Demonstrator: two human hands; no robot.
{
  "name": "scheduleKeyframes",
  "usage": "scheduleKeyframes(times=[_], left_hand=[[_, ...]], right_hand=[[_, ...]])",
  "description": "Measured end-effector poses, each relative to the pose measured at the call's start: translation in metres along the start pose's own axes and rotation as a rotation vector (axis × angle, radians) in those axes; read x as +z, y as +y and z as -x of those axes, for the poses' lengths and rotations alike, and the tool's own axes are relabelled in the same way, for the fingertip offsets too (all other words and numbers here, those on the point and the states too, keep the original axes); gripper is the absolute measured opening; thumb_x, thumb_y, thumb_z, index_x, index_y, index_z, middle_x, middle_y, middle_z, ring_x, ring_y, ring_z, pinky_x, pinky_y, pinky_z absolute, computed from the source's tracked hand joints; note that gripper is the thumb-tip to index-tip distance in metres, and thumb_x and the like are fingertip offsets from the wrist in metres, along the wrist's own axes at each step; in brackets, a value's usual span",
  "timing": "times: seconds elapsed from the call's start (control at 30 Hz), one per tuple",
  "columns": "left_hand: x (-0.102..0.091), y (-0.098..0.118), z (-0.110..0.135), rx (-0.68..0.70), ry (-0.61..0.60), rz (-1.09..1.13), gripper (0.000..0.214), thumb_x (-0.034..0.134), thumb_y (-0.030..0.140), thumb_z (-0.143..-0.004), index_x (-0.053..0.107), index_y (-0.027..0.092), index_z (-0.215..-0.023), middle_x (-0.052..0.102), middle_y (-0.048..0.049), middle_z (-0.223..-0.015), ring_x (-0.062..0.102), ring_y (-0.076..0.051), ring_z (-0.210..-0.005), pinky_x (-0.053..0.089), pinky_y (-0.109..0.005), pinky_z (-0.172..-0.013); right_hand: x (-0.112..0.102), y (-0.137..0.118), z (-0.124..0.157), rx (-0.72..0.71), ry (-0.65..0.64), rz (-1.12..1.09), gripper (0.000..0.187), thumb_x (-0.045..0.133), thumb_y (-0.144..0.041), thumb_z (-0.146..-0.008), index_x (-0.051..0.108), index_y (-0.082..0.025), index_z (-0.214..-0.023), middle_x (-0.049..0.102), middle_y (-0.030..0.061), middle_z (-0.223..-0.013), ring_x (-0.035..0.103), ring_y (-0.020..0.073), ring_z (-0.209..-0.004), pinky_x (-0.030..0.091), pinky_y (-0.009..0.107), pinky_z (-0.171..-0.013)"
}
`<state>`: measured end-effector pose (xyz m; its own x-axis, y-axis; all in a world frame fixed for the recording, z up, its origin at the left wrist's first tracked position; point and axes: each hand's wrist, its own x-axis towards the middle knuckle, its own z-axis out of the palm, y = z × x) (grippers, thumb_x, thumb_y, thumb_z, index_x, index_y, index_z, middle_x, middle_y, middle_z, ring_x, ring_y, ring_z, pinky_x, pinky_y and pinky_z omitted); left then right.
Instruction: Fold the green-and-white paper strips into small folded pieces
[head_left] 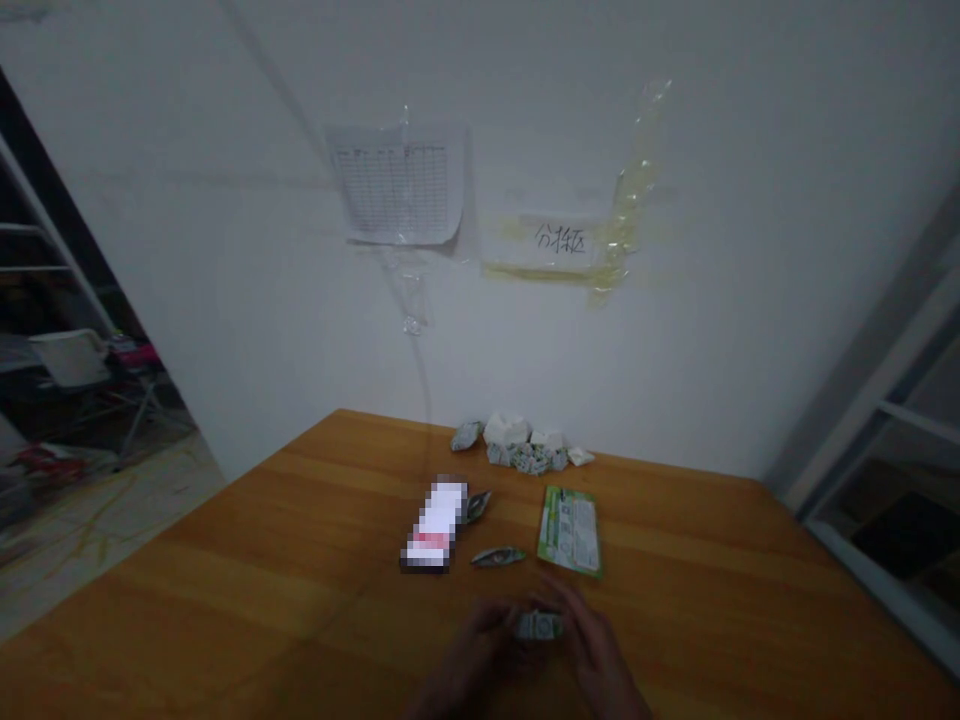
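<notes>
– Packet [538, 626] location?
– Between left hand [480, 636] and right hand [591, 632], near side of counter [300, 560].
– Fingers [573, 604]?
– Pinching packet at both ends.
– Nearby?
– Small wrapper [498, 557] and green-edged pack [570, 531] just beyond; phone [436, 526] farther left.

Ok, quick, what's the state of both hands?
Left hand: closed on the left end of a small printed packet.
Right hand: at the packet's right end, fingers partly extended; too dim to tell whether it grips.
</notes>
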<state>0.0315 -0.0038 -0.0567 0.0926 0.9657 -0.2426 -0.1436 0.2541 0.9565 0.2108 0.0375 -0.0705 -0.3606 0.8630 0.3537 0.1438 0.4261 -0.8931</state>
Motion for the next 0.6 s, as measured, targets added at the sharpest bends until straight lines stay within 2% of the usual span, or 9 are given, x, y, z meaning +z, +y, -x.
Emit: scheduleKeyframes(times=[0.07, 0.13, 0.2, 0.27, 0.33, 0.4, 0.47, 0.53, 0.6], left_hand=[[-0.002, 0.011, 0.004, 0.008, 0.127, 0.065, 0.054, 0.061, 0.067, -0.071, 0.071, 0.017, -0.089, 0.076, -0.0097, -0.083, 0.071, -0.028, -0.077, 0.055, -0.043, -0.076], [-0.007, 0.023, 0.007, 0.142, 0.276, 0.019, 0.050, 0.058, 0.060, -0.078, 0.072, 0.017, -0.098, 0.075, -0.0112, -0.102, 0.069, -0.031, -0.095, 0.051, -0.045, -0.092], [-0.013, 0.031, 0.006, 0.308, 0.403, -0.110, 0.046, 0.059, 0.053, -0.081, 0.068, 0.021, -0.113, 0.067, -0.0088, -0.124, 0.057, -0.032, -0.120, 0.039, -0.045, -0.107], [-0.018, 0.032, 0.000, 0.413, 0.477, -0.238, 0.048, 0.058, 0.046, -0.083, 0.060, 0.024, -0.125, 0.057, -0.0067, -0.137, 0.044, -0.031, -0.132, 0.030, -0.047, -0.114], [-0.020, 0.025, -0.009, 0.494, 0.516, -0.357, 0.055, 0.055, 0.040, -0.086, 0.047, 0.026, -0.138, 0.039, -0.0039, -0.151, 0.032, -0.029, -0.140, 0.024, -0.046, -0.117], [-0.020, 0.017, -0.018, 0.567, 0.525, -0.481, 0.058, 0.054, 0.035, -0.087, 0.039, 0.026, -0.143, 0.029, -0.0034, -0.155, 0.025, -0.028, -0.142, 0.021, -0.047, -0.117], [-0.017, 0.010, -0.022, 0.631, 0.585, -0.570, 0.059, 0.047, 0.032, -0.091, 0.030, 0.025, -0.147, 0.023, -0.0037, -0.158, 0.020, -0.027, -0.144, 0.019, -0.049, -0.118], [-0.015, 0.008, -0.022, 0.650, 0.622, -0.632, 0.058, 0.044, 0.030, -0.093, 0.027, 0.027, -0.148, 0.025, -0.0038, -0.157, 0.021, -0.026, -0.144, 0.020, -0.048, -0.117], [-0.013, 0.009, -0.018, 0.630, 0.607, -0.679, 0.057, 0.042, 0.028, -0.094, 0.025, 0.028, -0.149, 0.027, -0.0045, -0.156, 0.023, -0.026, -0.143, 0.024, -0.048, -0.116]], right_hand=[[-0.004, 0.000, -0.003, -0.005, 0.045, 0.021, 0.040, 0.040, -0.039, -0.096, 0.055, -0.027, -0.132, 0.065, 0.0086, -0.126, 0.060, 0.0238, -0.117, 0.049, 0.040, -0.099], [-0.011, 0.003, -0.007, -0.007, 0.174, 0.138, 0.040, 0.038, -0.038, -0.097, 0.058, -0.023, -0.128, 0.064, 0.0099, -0.127, 0.058, 0.0237, -0.120, 0.047, 0.039, -0.101], [-0.019, 0.009, -0.013, -0.012, 0.309, 0.299, 0.037, 0.042, -0.036, -0.096, 0.060, -0.021, -0.124, 0.064, 0.0109, -0.126, 0.059, 0.0249, -0.118, 0.047, 0.041, -0.101], [-0.025, 0.017, -0.021, -0.041, 0.360, 0.441, 0.037, 0.046, -0.032, -0.093, 0.058, -0.021, -0.127, 0.058, 0.0110, -0.134, 0.053, 0.0267, -0.124, 0.043, 0.046, -0.104], [-0.028, 0.026, -0.030, -0.088, 0.329, 0.563, 0.044, 0.055, -0.028, -0.088, 0.054, -0.023, -0.132, 0.046, 0.0093, -0.145, 0.040, 0.0294, -0.135, 0.036, 0.053, -0.109], [-0.028, 0.032, -0.038, -0.105, 0.270, 0.660, 0.050, 0.060, -0.021, -0.083, 0.053, -0.024, -0.133, 0.044, 0.0079, -0.147, 0.035, 0.0310, -0.137, 0.029, 0.058, -0.111], [-0.026, 0.036, -0.044, -0.099, 0.204, 0.726, 0.047, 0.058, -0.014, -0.083, 0.058, -0.024, -0.129, 0.052, 0.0083, -0.140, 0.041, 0.0307, -0.134, 0.024, 0.061, -0.112], [-0.026, 0.037, -0.048, -0.093, 0.139, 0.760, 0.043, 0.053, -0.008, -0.084, 0.063, -0.023, -0.122, 0.059, 0.0087, -0.132, 0.050, 0.0289, -0.127, 0.022, 0.062, -0.112], [-0.028, 0.035, -0.049, -0.105, 0.077, 0.776, 0.043, 0.050, -0.006, -0.085, 0.064, -0.024, -0.121, 0.061, 0.0082, -0.130, 0.053, 0.0270, -0.124, 0.019, 0.061, -0.114]])
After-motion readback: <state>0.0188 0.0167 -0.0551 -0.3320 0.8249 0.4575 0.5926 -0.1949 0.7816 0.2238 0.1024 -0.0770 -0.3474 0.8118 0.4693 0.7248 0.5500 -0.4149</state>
